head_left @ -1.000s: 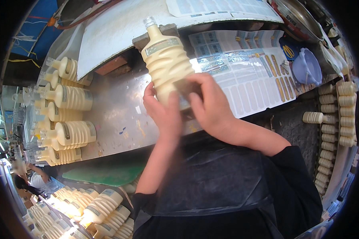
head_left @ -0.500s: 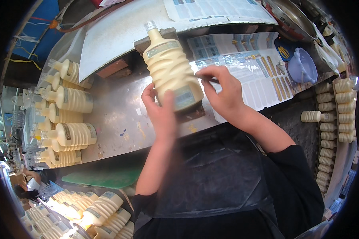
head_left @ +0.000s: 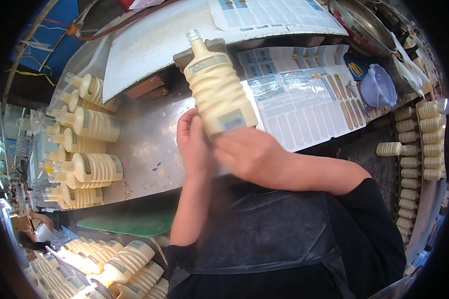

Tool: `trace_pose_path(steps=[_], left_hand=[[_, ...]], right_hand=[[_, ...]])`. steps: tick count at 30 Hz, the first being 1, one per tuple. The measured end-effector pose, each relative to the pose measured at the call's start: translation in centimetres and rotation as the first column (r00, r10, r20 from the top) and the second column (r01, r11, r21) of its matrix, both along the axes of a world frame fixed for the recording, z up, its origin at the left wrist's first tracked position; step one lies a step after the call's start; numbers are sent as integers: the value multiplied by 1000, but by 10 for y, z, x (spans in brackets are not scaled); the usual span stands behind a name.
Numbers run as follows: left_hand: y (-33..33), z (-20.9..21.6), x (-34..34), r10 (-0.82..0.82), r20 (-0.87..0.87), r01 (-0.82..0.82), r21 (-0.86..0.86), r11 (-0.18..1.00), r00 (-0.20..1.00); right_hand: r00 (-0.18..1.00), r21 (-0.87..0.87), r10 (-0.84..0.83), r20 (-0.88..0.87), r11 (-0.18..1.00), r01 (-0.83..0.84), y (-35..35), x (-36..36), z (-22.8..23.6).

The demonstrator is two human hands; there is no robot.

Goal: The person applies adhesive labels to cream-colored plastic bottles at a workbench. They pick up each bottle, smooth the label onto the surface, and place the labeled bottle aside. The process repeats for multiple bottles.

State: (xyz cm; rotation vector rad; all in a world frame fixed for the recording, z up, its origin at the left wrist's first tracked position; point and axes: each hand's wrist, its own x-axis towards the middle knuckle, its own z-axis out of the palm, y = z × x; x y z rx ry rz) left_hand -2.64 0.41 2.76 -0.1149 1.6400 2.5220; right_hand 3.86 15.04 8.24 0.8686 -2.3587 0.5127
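Note:
A cream-coloured bottle (head_left: 217, 92) with wavy ridges and a clear threaded neck lies tilted on a block, its neck pointing away from me. It bears one label near the shoulder and another pale label (head_left: 233, 119) near the base. My left hand (head_left: 192, 139) is closed at the bottle's lower left side, thumb and fingers against its edge. My right hand (head_left: 254, 154) is bent across the bottle's base, close to my left wrist. Motion blurs its fingers, and whatever they hold is hidden.
Several similar bottles (head_left: 97, 124) are stacked on the left of the metal table (head_left: 144, 144). Label sheets (head_left: 304, 99) lie at the right, beside a lavender bucket (head_left: 379, 87). More bottles (head_left: 127, 261) lie at lower left; others line the far right (head_left: 409, 179). A white board (head_left: 159, 37) stands behind.
My right hand has moved from the bottle's right side down and left to its base. The dark, thin tool it held has gone out of sight. My left thumb has come off the bottle's front.

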Motion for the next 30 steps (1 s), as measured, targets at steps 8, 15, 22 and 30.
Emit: trace_pose_path(steps=[8, 15, 22, 30], left_hand=[[3, 6, 7, 21, -27, -24, -106, 994, 999], [14, -13, 24, -124, -381, -204, -709, 675, 916], [4, -24, 23, -146, -309, -61, -571, 819, 940], [-1, -15, 23, -170, -201, 102, -311, 945, 965]], right_hand=[[951, -181, -69, 300, 975, 128, 10, 1, 9], [746, -258, -388, 542, 767, 587, 30, -9, 9], [766, -341, -293, 572, 764, 547, 39, -5, -10], [785, -371, -216, 580, 788, 491, 19, 3, 6]])
